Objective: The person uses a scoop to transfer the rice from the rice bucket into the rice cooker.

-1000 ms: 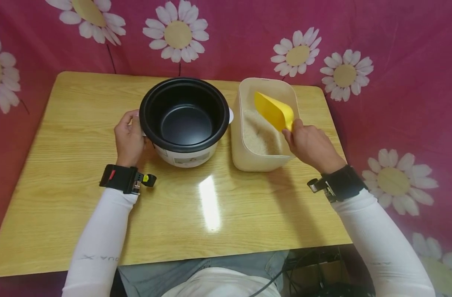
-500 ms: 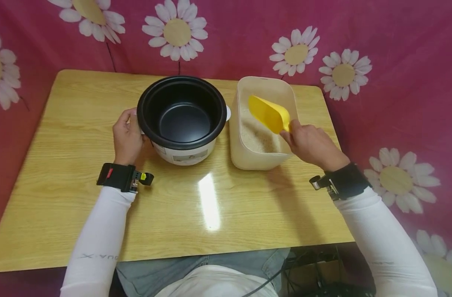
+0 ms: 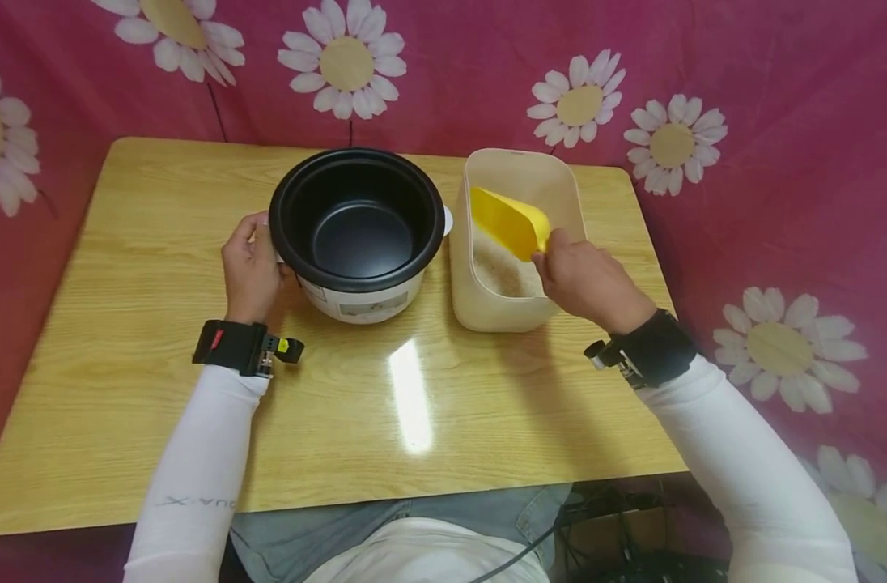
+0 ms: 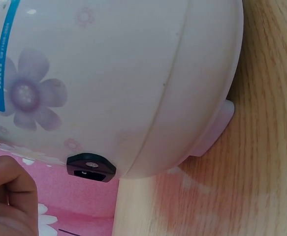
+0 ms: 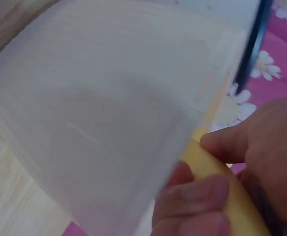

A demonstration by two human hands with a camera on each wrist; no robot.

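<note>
A rice cooker (image 3: pixel 374 304) with a black inner pot (image 3: pixel 363 239) stands on the table, its lid off. At its left side my left hand (image 3: pixel 250 271) holds the side handle, mostly hidden; in the left wrist view the curled fingers (image 4: pixel 10 184) show beside the flowered white body. My right hand (image 3: pixel 589 279) grips a yellow scoop (image 3: pixel 509 223) by its handle, fingers wrapped round it in the right wrist view. The scoop is tilted above an open cream bin (image 3: pixel 494 316) of rice (image 3: pixel 498 271). Its visible inner face is plain yellow.
The bin stands just right of the cooker, with a narrow gap between them. A wooden table (image 3: pixel 327 429) carries both. Behind and beside it hangs a pink daisy-print cloth (image 3: pixel 473 73). Cables (image 3: pixel 582 518) hang below the front edge at the right.
My right hand has moved left with the scoop, across the bin toward the cooker. My left hand stays at the cooker's side; the cooker and bin keep their places.
</note>
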